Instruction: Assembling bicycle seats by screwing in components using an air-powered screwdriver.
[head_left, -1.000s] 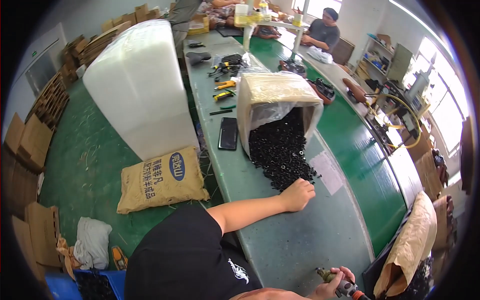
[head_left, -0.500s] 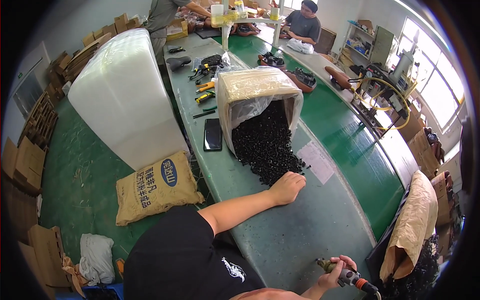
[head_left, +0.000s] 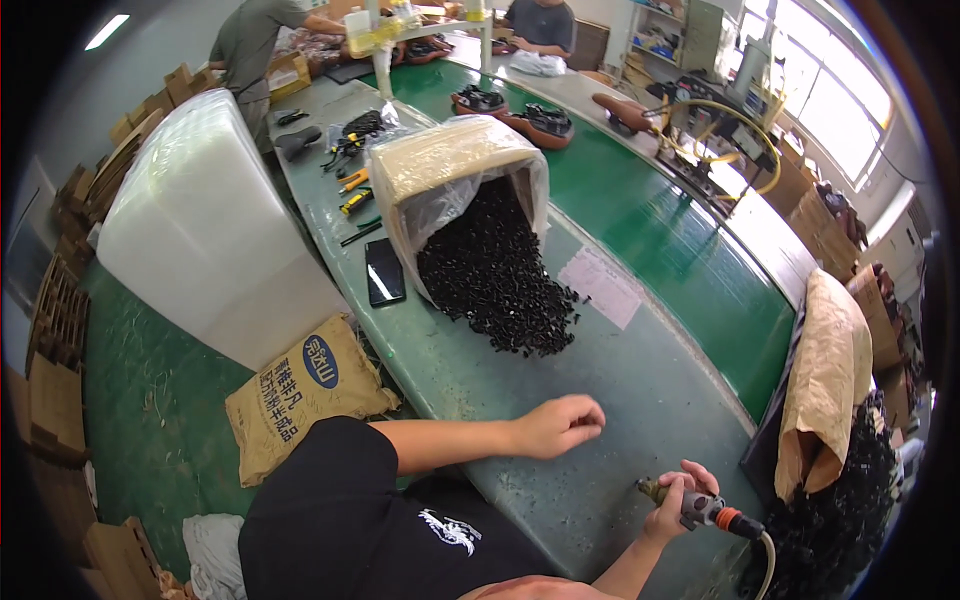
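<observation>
A plastic-lined cardboard box (head_left: pixel 455 150) lies on its side on the bench, its mouth toward me. Out of it spills a heap of small black screws (head_left: pixel 495 275). Nearer to me than the heap, my left hand (head_left: pixel 560 425) hovers over the bench with its fingers curled together; whatever they hold, if anything, is hidden. At the lower right, my right hand (head_left: pixel 675 505) is wrapped round a power screwdriver (head_left: pixel 705 509) with an orange collar and a hose. The tool's tip points left, toward my left hand.
A paper sheet (head_left: pixel 603 287) and a black phone (head_left: pixel 384 272) flank the heap. Beyond runs a green conveyor belt (head_left: pixel 640 220) with brown saddles (head_left: pixel 540 126). A brown paper sack (head_left: pixel 825 385) stands by black parts (head_left: pixel 830 520) at right. Two people work at the far end.
My left hand has drawn back from the screw heap toward me and the screwdriver. My right hand still grips the screwdriver. The whole view has shifted to the right.
</observation>
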